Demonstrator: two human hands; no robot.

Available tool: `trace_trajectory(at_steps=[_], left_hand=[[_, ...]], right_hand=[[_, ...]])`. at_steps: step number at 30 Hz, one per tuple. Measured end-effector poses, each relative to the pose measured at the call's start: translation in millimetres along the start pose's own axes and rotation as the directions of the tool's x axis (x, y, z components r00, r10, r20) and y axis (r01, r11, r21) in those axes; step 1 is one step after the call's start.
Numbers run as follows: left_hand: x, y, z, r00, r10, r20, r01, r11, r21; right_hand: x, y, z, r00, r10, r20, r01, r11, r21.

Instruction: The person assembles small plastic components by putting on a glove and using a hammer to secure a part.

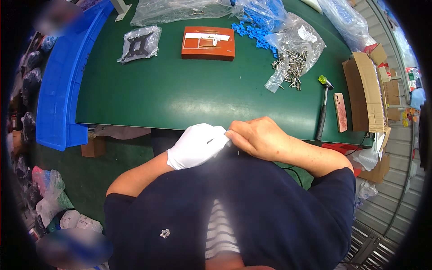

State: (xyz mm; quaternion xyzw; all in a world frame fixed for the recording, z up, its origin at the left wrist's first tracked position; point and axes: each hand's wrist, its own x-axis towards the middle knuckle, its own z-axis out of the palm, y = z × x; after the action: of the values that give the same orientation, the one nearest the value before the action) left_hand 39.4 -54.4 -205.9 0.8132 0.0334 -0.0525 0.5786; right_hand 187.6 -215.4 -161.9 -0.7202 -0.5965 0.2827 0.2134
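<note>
My left hand (pixel 198 146), in a white glove, is closed in front of my chest at the table's near edge. Bare, my right hand (pixel 258 137) meets it fingertip to fingertip, thumb and fingers pinched together. Whatever lies between the fingertips is too small or hidden to name; a whitish bit shows there, possibly glove cloth. Beyond the hands, a reddish-brown box (pixel 191 53) with white pieces on top rests on the green table (pixel 157 92). To its left lies a black X-shaped part in a clear bag (pixel 141 44).
Loose metal screws (pixel 292 65) spill from a clear bag, near small blue pieces (pixel 254 33). At right lie a hammer (pixel 323 110), a pink phone (pixel 340 112) and an open cardboard box (pixel 366 92). A long blue bin (pixel 58 94) stands along the left edge.
</note>
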Motion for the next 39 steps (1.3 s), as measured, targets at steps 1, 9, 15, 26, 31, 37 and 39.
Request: trace_trajectory(at_steps=[1,9,15,26,31,37,39], left_hand=[[1,0,-2,1.000,0.008,-0.004,-0.008,1.000,0.008],[4,-2,-31,0.989,-0.086,0.119,0.106,0.979,-0.171],[35,-15,-85,0.937,0.109,-0.333,-0.213,0.932,-0.294],[132,-20,-149,0.866,0.329,-0.376,-0.212,0.923,0.321],[140,-12,-164,0.904,0.366,-0.221,-0.310,0.917,0.251],[134,-3,-165,0.911,0.400,-0.101,-0.259,0.745,0.614],[144,-9,-165,0.902,0.424,-0.076,-0.313,0.766,0.562]], right_hand=[[1,-2,-3,0.999,-0.036,0.013,0.036,0.997,-0.064],[15,3,-31,0.995,-0.099,0.027,0.102,0.978,-0.180],[-39,45,-48,0.768,0.254,-0.588,-0.260,0.963,0.076],[-137,152,-26,0.300,0.452,-0.840,-0.852,0.524,-0.022],[-133,178,-38,0.201,0.602,-0.772,-0.871,0.470,0.140],[-134,152,-46,0.259,0.646,-0.718,-0.797,0.563,0.220],[-133,144,-37,0.258,0.141,-0.956,-0.495,0.869,-0.006]])
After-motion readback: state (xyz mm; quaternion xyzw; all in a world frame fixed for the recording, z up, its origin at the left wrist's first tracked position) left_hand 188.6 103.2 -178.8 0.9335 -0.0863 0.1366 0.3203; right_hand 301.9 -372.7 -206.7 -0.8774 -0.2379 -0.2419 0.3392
